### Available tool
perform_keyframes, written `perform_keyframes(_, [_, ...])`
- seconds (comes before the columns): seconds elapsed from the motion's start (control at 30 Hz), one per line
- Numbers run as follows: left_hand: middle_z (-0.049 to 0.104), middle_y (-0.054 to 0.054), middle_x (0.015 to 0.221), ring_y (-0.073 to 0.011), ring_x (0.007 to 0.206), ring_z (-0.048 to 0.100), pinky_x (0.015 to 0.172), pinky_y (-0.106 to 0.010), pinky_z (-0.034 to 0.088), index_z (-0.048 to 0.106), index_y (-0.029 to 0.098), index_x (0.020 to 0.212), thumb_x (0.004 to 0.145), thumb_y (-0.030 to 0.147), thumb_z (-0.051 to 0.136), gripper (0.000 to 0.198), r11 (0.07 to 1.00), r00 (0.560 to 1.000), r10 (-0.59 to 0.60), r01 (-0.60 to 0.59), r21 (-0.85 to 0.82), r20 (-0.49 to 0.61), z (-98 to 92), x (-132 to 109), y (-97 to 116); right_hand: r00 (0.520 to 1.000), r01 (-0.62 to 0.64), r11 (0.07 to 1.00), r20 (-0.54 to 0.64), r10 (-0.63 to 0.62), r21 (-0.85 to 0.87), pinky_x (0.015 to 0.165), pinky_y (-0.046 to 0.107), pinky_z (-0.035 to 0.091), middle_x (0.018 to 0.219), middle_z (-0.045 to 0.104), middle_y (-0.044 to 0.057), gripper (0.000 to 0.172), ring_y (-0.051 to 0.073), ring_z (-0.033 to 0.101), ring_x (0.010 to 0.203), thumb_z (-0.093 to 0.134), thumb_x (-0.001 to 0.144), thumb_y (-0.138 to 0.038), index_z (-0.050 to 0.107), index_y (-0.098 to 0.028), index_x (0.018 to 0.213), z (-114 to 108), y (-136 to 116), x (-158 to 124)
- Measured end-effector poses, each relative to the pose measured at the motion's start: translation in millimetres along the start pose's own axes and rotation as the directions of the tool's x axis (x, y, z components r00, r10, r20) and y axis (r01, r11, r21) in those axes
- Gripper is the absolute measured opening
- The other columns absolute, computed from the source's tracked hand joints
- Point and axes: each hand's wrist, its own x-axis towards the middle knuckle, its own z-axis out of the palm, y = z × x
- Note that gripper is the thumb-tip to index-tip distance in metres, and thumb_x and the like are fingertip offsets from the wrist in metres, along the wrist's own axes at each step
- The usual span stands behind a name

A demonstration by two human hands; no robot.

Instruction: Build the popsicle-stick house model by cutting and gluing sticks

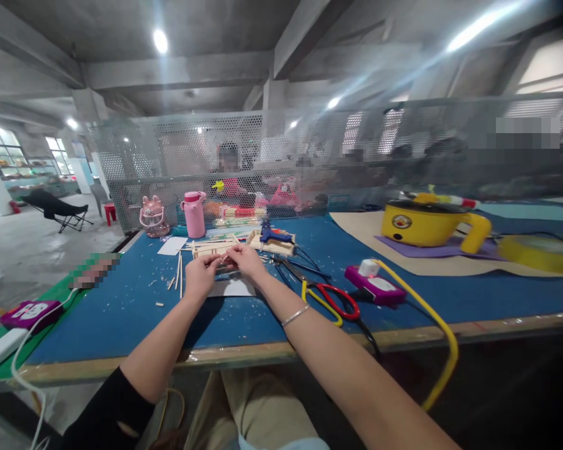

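Note:
My left hand and my right hand meet above the blue table, fingertips pinched close together. Between them is something small that I cannot make out. Just behind the fingers stands a light wooden stick frame, partly hidden by my hands. Under them lies a white sheet of paper. Thin wooden sticks lie left of my left hand. Beyond my right hand, a blue glue gun rests on a shallow wooden tray. Scissors with red and yellow handles lie to the right of my right forearm.
A pink thermos and a pink clear bottle stand back left. Rightward are a purple power strip with a yellow cable and a yellow electric pot. A perforated metal screen runs behind; a person sits beyond it.

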Motion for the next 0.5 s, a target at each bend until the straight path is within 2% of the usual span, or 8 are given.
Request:
perform_keyframes(0.07, [0.069,-0.007,0.079,-0.0162,0.073,0.061,0.071,-0.027,0.045,0.067,0.015,0.082,0.071,0.023,0.055,0.019,0.999,0.999,-0.016,0.015,-0.048,-0.028,-1.3,2.0,-2.8,0.999,0.031,1.000,-0.024,-0.031,-0.001,0.047,0.017,0.042,0.055,0.059,-0.005,0.010,0.005,0.052,0.045,0.053,0.072,-0.017,0.045,-0.017,0.066,-4.4,-1.1,0.8])
perform_keyframes(0.1, [0.069,-0.006,0.076,-0.0155,0.070,0.061,0.068,-0.027,0.045,0.065,0.014,0.084,0.069,0.023,0.056,0.020,0.997,0.999,-0.024,0.022,-0.068,-0.035,-2.1,2.7,-4.2,0.999,0.048,0.998,0.009,-0.048,-0.031,0.045,0.017,0.041,0.053,0.057,-0.006,0.009,0.005,0.050,0.043,0.053,0.071,-0.017,0.045,-0.017,0.068,-6.7,-1.3,0.4])
perform_keyframes(0.2, [0.068,-0.004,0.070,-0.0142,0.063,0.060,0.062,-0.025,0.045,0.063,0.014,0.088,0.066,0.026,0.059,0.025,0.991,0.999,-0.042,0.038,-0.127,-0.032,-3.8,3.2,-7.0,0.974,0.122,0.974,0.210,-0.080,-0.192,0.041,0.017,0.036,0.045,0.051,-0.008,0.009,0.006,0.044,0.037,0.055,0.069,-0.020,0.052,-0.016,0.076,-11.6,-0.6,-2.7])
perform_keyframes(0.27, [0.067,-0.004,0.069,-0.0144,0.063,0.060,0.061,-0.024,0.045,0.064,0.014,0.082,0.066,0.030,0.059,0.022,0.987,0.999,-0.045,0.047,-0.156,0.013,-3.5,2.8,-7.3,0.947,0.201,0.931,0.304,-0.104,-0.305,0.041,0.018,0.034,0.045,0.049,-0.007,0.012,0.006,0.043,0.039,0.057,0.067,-0.022,0.058,-0.014,0.077,-12.3,0.4,-5.3])
perform_keyframes(0.37, [0.067,-0.004,0.066,-0.0149,0.061,0.060,0.059,-0.024,0.044,0.066,0.014,0.073,0.067,0.033,0.058,0.021,0.984,0.995,-0.064,0.075,-0.162,0.072,-1.0,1.8,-6.3,0.936,0.307,0.837,0.304,-0.179,-0.453,0.044,0.018,0.032,0.047,0.051,-0.005,0.011,0.006,0.042,0.043,0.056,0.066,-0.020,0.064,-0.014,0.071,-11.1,1.0,-8.0])
perform_keyframes(0.5, [0.067,-0.004,0.064,-0.0155,0.061,0.059,0.059,-0.025,0.045,0.067,0.014,0.074,0.068,0.032,0.058,0.021,0.993,0.995,-0.068,0.075,-0.095,0.076,2.5,-0.2,-5.0,0.919,0.394,0.720,0.272,-0.287,-0.572,0.048,0.018,0.032,0.054,0.057,-0.002,0.014,0.008,0.046,0.051,0.056,0.067,-0.021,0.068,-0.015,0.071,-9.7,-0.1,-8.8])
